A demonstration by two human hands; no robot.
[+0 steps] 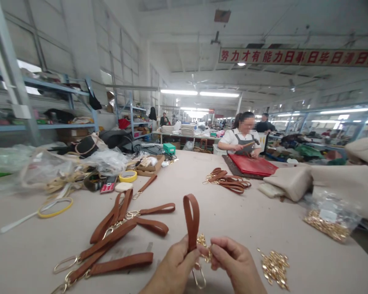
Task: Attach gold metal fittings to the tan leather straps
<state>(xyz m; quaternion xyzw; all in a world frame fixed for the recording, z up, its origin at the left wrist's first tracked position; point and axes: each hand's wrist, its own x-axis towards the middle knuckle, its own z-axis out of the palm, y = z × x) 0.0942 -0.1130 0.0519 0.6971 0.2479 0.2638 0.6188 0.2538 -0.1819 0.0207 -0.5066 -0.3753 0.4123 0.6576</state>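
My left hand (175,266) grips a brown leather wrist strap (191,218) near its lower end. The strap's loop stands upright above the thumb, and its gold clip (199,277) hangs below. Close beside it, my right hand (234,261) is closed in a pinch. Whatever sits between those fingertips is too small to make out. Small gold hardware pieces (202,240) lie behind and between the hands. More gold pieces (275,267) form a loose pile right of my right hand. Several similar straps (122,262) with gold clips lie to the left.
Another bundle of straps (228,179) lies farther back. Across the table (233,220), a person (241,136) holds a hammer over red material (250,164). A plastic bag of gold pieces (328,222) sits right. Yellow tape (128,176), a calculator (108,184) and plastic wrapping (107,159) crowd the left.
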